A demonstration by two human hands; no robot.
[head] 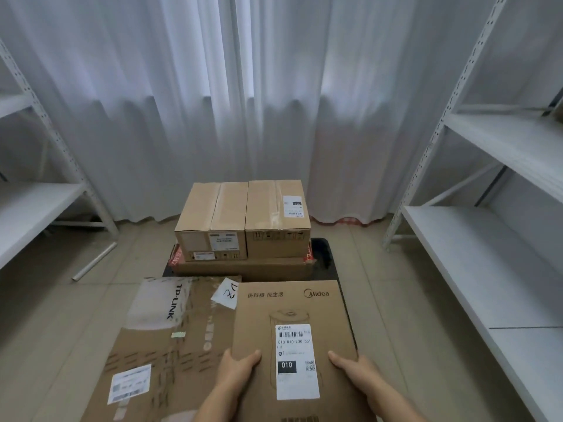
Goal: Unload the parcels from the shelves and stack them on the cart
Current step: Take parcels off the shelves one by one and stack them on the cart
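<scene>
Left hand (236,371): curled round the Midea box (292,327) at its near left edge.
Right hand (355,373): gripped on the near right edge.
Ahead: stacked boxes (243,220) on the cart (327,254).

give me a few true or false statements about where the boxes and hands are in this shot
1. Both hands hold the brown cardboard Midea box by its near corners. True: the left hand and right hand each grip a side.

2. The Midea box has no shipping label. False: a white barcode label marked 010 sits on its top face.

3. Two plain brown cardboard boxes stand side by side on the far stack. True.

4. A large TP-LINK cardboard box lies to the left of the Midea box. True.

5. The white metal shelf on the right is packed with parcels. False: no parcels show on its visible boards.
</scene>
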